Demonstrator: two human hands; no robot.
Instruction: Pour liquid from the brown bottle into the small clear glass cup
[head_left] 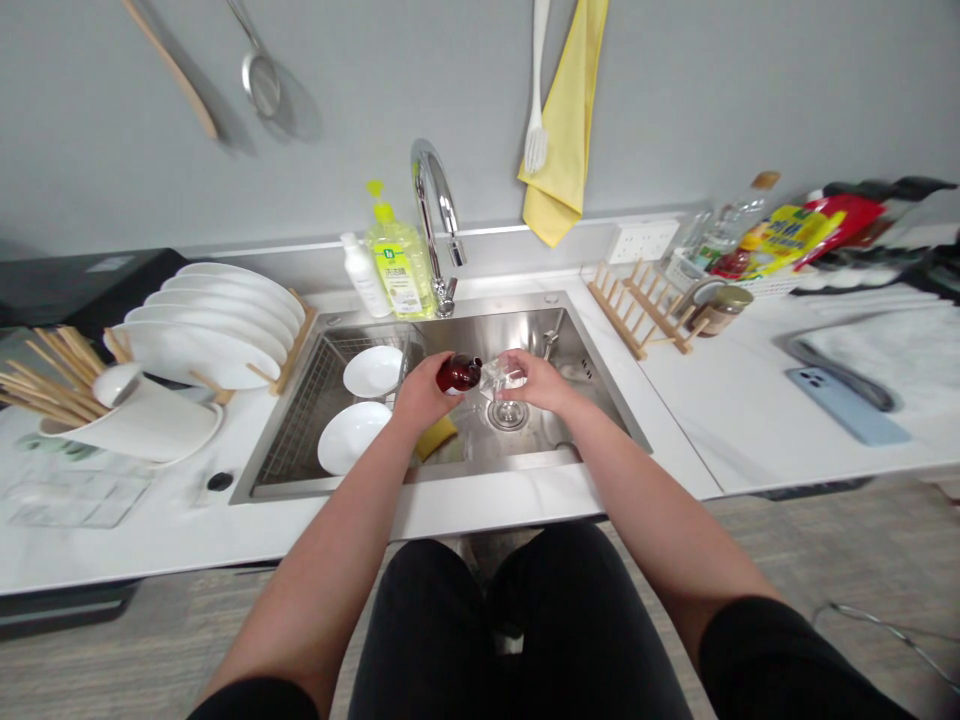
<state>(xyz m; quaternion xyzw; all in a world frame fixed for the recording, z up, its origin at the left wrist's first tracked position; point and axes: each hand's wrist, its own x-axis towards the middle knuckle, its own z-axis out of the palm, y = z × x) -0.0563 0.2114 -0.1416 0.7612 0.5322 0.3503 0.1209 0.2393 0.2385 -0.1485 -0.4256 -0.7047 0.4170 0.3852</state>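
We see a glossy, dark red-brown bottle (pixel 459 374) lying almost level above a stainless-steel sink (pixel 540 340), its dark neck pointing right. The left hand (pixel 421 392) wraps around its body from the left, fingers closed, leaving the neck free; we judge this grip to be chosen so that the mouth stays uncovered. Facing it, the right hand (pixel 540 380) curls its fingers around a clear, transparent vessel (pixel 495 378), which stands just beside the bottle's mouth. Both are held above the basin near the round metal drain strainer (pixel 508 415), where, we suppose, drips would do no harm.

Below the left wrist we note a yellow, block-shaped sponge (pixel 436 437). Farther left, two round white dishes (pixel 352 437) sit beside a grey wire rack (pixel 289 420), whose open mesh presumably lets water drain. Behind the basin rises a curved chrome faucet (pixel 435 190).

Turning to writing, we find Chinese characters on the label of a transparent yellow-green pump bottle (pixel 403 270); at this sharpness they probably read 洗洁精, dish detergent. The white plastic bottle (pixel 364 278) beside it shows no legible print. At far right, a bright yellow packet (pixel 784 240) carries dark lettering that we cannot decipher.
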